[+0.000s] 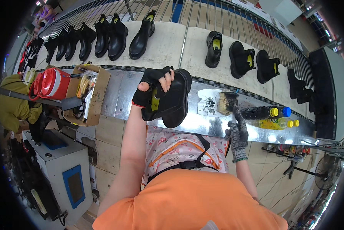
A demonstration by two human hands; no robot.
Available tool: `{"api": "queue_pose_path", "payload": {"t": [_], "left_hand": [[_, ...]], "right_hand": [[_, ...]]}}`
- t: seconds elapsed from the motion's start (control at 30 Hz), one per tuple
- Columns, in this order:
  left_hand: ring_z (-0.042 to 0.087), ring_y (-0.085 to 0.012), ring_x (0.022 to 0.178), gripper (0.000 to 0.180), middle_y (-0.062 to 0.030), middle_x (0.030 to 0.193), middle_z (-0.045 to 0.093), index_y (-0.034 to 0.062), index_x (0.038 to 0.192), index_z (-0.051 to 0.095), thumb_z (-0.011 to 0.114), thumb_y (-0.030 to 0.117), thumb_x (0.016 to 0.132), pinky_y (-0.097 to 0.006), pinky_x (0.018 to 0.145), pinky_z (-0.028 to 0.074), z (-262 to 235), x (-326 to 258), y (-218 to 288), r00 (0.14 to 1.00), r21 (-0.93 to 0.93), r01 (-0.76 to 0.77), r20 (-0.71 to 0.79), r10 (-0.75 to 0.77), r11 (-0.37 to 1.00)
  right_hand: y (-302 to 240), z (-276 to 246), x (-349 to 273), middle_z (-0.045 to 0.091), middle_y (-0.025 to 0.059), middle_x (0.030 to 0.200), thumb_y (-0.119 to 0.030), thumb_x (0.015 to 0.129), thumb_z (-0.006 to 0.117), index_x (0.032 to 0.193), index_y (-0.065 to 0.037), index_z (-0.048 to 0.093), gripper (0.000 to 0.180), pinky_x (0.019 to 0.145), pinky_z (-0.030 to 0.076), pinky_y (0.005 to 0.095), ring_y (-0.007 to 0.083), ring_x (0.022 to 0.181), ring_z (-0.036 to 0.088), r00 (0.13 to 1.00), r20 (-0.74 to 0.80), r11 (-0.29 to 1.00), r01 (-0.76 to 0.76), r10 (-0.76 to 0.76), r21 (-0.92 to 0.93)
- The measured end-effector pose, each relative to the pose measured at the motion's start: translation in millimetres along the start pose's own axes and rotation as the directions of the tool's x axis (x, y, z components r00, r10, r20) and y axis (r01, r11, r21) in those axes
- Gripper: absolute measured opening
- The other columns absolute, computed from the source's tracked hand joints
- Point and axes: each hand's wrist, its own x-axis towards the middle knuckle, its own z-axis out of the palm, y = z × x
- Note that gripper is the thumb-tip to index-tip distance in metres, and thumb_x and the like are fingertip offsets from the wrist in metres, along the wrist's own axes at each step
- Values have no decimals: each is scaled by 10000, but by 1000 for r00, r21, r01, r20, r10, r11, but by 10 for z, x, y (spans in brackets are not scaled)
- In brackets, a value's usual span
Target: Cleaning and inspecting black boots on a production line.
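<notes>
My left hand (pixel 159 81), in a black fingerless glove with a red cuff, grips a black ankle boot (pixel 176 101). The boot is tilted over the near side of the metal ledge, and a yellow-green lining shows at its opening. My right hand (pixel 238 135) wears a grey knitted glove with black stains. Its fingers stretch toward a beige, black-smeared block (pixel 228 103) on the ledge, thumb apart, and nothing shows in them. Whether a fingertip touches the block I cannot tell. Beside the block lies a white sheet (pixel 208 102) with black blots.
Behind the metal ledge (pixel 120 90) a pale conveyor (pixel 168 42) carries several black boots. Bottles with yellow and blue caps (pixel 273 112) lie to the right. At left are a cardboard box (pixel 96 103) of small items, a red jug (pixel 51 82) and a grey machine (pixel 59 165). A fan (pixel 327 174) stands lower right.
</notes>
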Motion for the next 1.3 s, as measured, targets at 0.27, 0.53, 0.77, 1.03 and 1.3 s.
{"api": "queue_pose_path", "payload": {"t": [0.27, 0.53, 0.77, 1.03, 1.3], "left_hand": [[498, -207, 654, 805, -63, 603, 551, 26, 549, 571, 460, 816, 663, -344, 758, 387, 216, 136, 121, 999, 106, 39, -17, -38, 994], [484, -197, 676, 827, -51, 604, 529, 36, 535, 559, 426, 845, 643, -333, 736, 388, 202, 62, 261, 984, 201, 111, -162, -78, 973], [501, -177, 602, 753, -41, 578, 538, 41, 543, 560, 525, 786, 647, -334, 757, 396, 244, 117, 203, 980, 208, 66, -199, -24, 976], [545, -255, 883, 739, -62, 612, 571, 46, 569, 572, 512, 771, 695, -434, 973, 313, 314, 84, 350, 992, 136, 122, -8, -122, 983], [548, -184, 674, 719, -31, 577, 549, 65, 546, 563, 509, 766, 697, -418, 957, 331, 423, 31, 352, 996, 105, 76, -59, -70, 992]], "right_hand": [[-120, 103, -152, 576, 91, 852, -116, 904, 463, 1420, -142, 212, 575, 369, 445, 237, 110, 499, 553, 994, -39, 986, -96, 102, 133], [-75, 259, -211, 601, 61, 766, -83, 877, 474, 1410, -136, 243, 584, 393, 434, 239, 94, 450, 507, 1000, -30, 983, -1, 7, 184], [-193, 337, -312, 610, 91, 800, -87, 901, 482, 1439, -171, 134, 646, 398, 430, 236, 117, 460, 534, 998, -35, 975, 62, -56, 212], [-100, 149, -217, 557, 78, 920, -65, 898, 508, 1091, -93, 491, 196, 370, 440, 228, 108, 522, 540, 984, -19, 959, 179, -179, 219], [-55, 239, -236, 572, 73, 838, -14, 810, 528, 1388, -147, 246, 656, 354, 408, 244, 124, 423, 492, 999, 29, 977, -18, 12, 211]]}}
